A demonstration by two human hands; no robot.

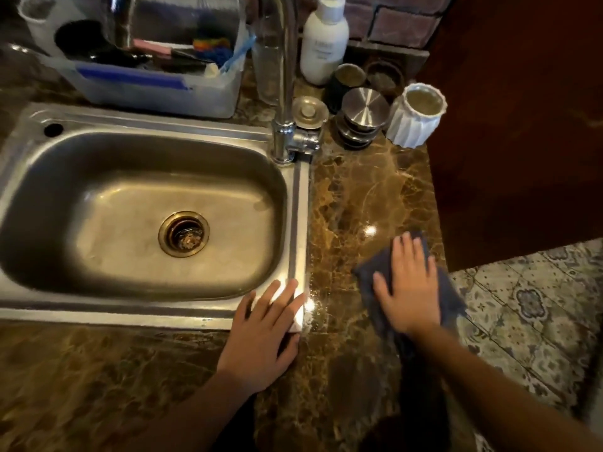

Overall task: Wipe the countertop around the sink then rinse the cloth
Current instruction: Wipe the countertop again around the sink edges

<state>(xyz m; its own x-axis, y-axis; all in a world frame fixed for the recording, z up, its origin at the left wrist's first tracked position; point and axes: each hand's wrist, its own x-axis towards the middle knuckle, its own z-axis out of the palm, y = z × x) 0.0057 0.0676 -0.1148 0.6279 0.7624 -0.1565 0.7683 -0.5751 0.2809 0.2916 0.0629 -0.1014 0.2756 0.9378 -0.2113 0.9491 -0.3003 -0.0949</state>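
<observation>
1. Head view: I see the right hand (408,285) spread flat, palm down on the dark blue cloth (455,301), near right on the marble countertop (352,197), right of the sink (298,223).
2. Cloth is crumpled; long axis runs roughly near-far, far corner peeking past the fingertips.
3. Left hand (264,337) open, fingers splayed, resting on the sink's near right corner, holding nothing.
4. White bottle (323,40) far side: label too blurred to read.
5. Plastic tub (146,83) far left holds brushes and sponges.
6. White ribbed cup (416,117): contents unclear.
</observation>
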